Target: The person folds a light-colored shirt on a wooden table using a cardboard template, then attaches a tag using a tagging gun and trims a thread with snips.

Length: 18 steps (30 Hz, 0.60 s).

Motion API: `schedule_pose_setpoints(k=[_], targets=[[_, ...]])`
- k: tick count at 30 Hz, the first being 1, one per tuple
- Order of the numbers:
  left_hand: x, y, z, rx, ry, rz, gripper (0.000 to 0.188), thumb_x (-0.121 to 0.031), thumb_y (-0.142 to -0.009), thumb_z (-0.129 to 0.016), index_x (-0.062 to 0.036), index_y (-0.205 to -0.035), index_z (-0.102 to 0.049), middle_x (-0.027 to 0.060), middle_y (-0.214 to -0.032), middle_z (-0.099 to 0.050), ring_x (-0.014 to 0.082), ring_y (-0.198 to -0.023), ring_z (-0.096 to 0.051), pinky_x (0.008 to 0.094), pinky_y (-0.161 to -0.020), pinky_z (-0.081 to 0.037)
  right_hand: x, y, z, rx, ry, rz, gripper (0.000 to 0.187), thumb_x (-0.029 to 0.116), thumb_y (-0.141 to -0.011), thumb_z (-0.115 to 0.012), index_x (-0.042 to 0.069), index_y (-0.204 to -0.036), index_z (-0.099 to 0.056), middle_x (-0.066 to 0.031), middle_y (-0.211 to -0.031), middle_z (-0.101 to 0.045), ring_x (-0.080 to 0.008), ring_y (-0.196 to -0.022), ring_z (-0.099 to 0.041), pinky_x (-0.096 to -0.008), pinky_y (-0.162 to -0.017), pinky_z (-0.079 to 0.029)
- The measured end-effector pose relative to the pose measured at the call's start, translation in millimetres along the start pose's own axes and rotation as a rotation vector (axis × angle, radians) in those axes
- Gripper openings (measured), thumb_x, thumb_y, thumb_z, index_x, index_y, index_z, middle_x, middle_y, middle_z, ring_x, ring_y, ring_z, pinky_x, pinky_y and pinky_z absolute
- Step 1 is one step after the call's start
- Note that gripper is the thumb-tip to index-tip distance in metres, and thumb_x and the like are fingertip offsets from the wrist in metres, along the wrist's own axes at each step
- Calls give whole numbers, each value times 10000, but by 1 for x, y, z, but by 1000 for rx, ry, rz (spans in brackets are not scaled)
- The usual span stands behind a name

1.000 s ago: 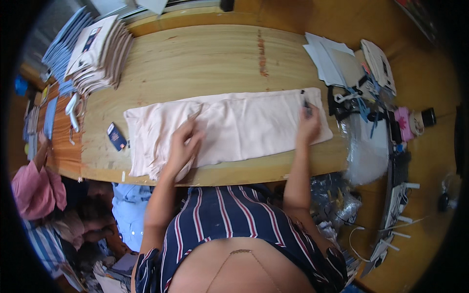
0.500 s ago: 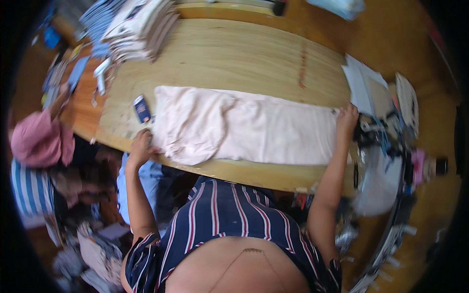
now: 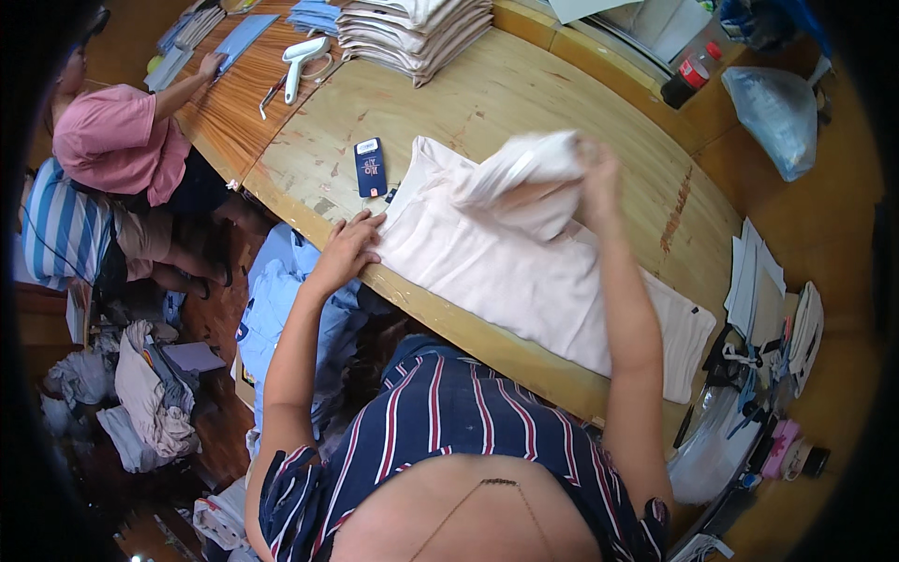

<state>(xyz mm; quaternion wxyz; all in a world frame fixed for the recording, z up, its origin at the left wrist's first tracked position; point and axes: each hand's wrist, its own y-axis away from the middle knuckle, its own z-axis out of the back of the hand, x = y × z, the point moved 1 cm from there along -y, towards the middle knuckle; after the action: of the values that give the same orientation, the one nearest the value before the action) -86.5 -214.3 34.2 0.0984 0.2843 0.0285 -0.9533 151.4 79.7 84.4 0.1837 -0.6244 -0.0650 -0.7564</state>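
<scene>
A long, pale pink garment (image 3: 515, 272) lies folded along the table's near edge. My right hand (image 3: 600, 183), blurred by motion, grips a layer of it, raised and bunched above the rest. My left hand (image 3: 349, 247) rests at the garment's left end with fingers spread, touching its edge and the tabletop. Just beyond that hand lies a dark blue card tag (image 3: 370, 170), beside the garment's left corner. At the garment's far right end a small dark label (image 3: 695, 310) shows.
Several folded pale garments (image 3: 412, 42) are stacked at the table's far side, near a white pistol-shaped tool (image 3: 302, 66). A co-worker in a pink top (image 3: 108, 136) reaches over blue cloth at the left. Papers (image 3: 754, 267) and straps lie right; a bottle (image 3: 691, 75) stands behind.
My right hand has left the garment's right end and moved inward, lifting a layer. My left hand has flattened at the left end. The view has turned, swinging the table round.
</scene>
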Motion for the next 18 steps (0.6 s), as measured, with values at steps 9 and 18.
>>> schedule_pose_setpoints(k=[9, 18], targets=[[-15, -12, 2, -92, -177, 85, 485, -86, -665, -649, -96, -1114, -468, 29, -1114, -515, 237, -1207, -339, 469, -968, -258, -158, -174, 92, -190, 818, -426, 536, 490, -736, -554, 136, -1139, -530, -149, -1114, -540, -229, -1071, -490, -369, -943, -325], [-18, -14, 1, -103, -229, 127, 488, -39, -642, -647, -87, -1091, -463, 18, -1150, -500, 243, -1210, -334, 448, -975, -247, -57, -162, -33, 284, 345, -243, 418, 68, -699, -658, 19, -1096, -537, -120, -1006, -578, -162, -877, -547, -266, -720, -440]])
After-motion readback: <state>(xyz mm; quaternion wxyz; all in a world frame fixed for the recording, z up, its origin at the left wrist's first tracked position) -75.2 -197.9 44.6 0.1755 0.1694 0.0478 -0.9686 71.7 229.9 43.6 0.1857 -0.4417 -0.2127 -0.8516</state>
